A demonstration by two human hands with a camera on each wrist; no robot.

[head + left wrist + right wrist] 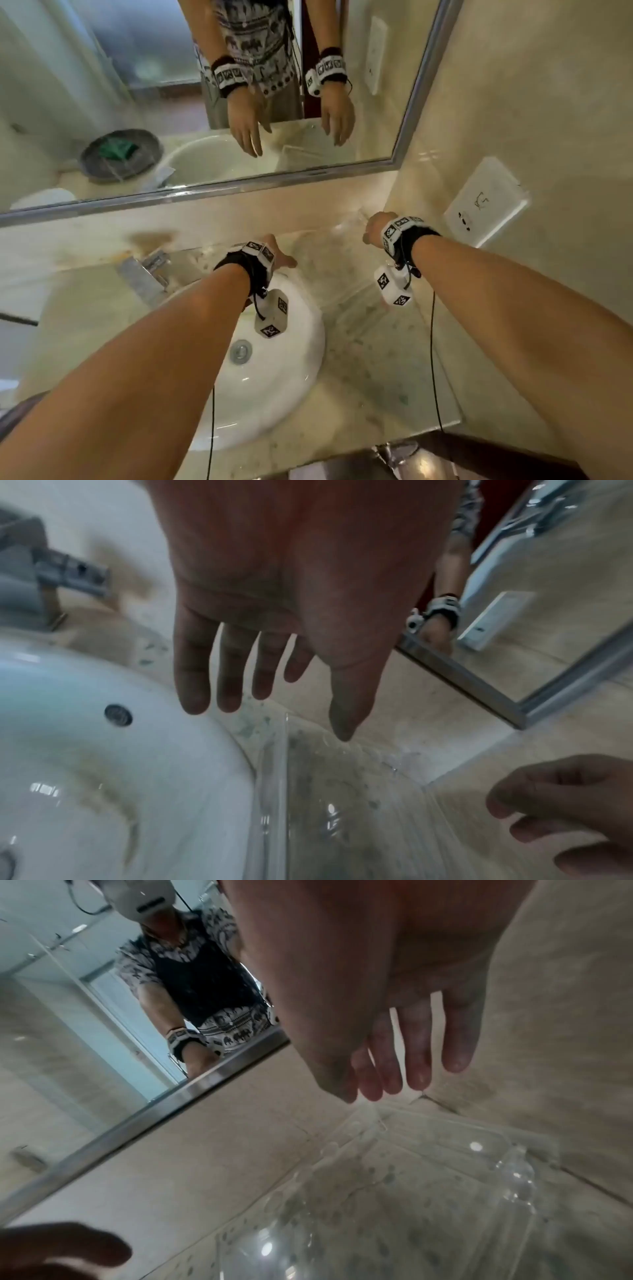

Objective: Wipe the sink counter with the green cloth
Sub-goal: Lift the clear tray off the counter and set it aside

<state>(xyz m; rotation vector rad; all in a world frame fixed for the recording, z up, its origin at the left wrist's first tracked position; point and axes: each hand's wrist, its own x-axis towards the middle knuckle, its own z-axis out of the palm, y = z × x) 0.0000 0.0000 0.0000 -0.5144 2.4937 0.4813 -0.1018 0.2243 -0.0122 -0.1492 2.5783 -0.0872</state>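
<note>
speckled marble counter (359,370) around white sink (274,377)

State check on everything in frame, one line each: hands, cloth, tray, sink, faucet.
left hand: open, fingers straight, holding nothing, over the sink's back rim.
right hand: open, empty, above the clear tray.
green cloth: seen only in the mirror, lying in a dark dish, untouched.
clear tray: on the counter in the corner, nothing in it.
sink: no water standing, drain visible.
faucet: not running.
</note>
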